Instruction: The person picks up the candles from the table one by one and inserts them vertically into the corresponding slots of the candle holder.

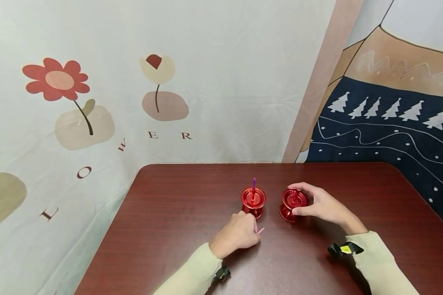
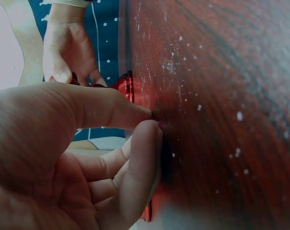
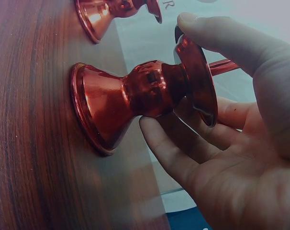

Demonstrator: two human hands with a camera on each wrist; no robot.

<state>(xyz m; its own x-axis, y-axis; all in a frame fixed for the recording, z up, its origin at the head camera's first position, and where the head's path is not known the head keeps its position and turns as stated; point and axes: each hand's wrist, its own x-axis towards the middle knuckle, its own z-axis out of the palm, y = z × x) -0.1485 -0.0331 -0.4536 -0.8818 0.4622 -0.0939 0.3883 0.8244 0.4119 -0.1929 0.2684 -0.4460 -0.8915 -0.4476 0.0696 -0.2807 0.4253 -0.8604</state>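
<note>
- With 12 o'clock as the far table edge, the left hand (image 1: 240, 230) pinches a thin pink candle (image 1: 261, 230) low over the table (image 1: 177, 217), thumb and fingertip closed together. Whether the candle touches the wood cannot be told.
- The right hand (image 1: 317, 203), at about 2 to 3 o'clock from the left, curves its thumb and fingers round the right holder (image 1: 291, 205), with the thumb at the dish's rim.
- To do this well, I judge, the left pinch should be light but firm, since so slim a candle could snap or roll away.
- The right hand would do best to steady the holder upright by rim and waist, leaving its thin central stem (image 3: 224, 66) free.
- The left holder (image 1: 253, 201) stands at 1 o'clock from the left hand, with a purple candle (image 1: 254, 182) upright in it. The knuckles overlap its base in the head view; contact cannot be told.
- That holder is the likeliest obstacle: a careless swing toward 1 o'clock could knock it.
- Beyond 12 o'clock hangs a flower-printed cloth (image 1: 225, 82); toward 2 o'clock, a navy tree-printed one (image 1: 391, 135).
</note>
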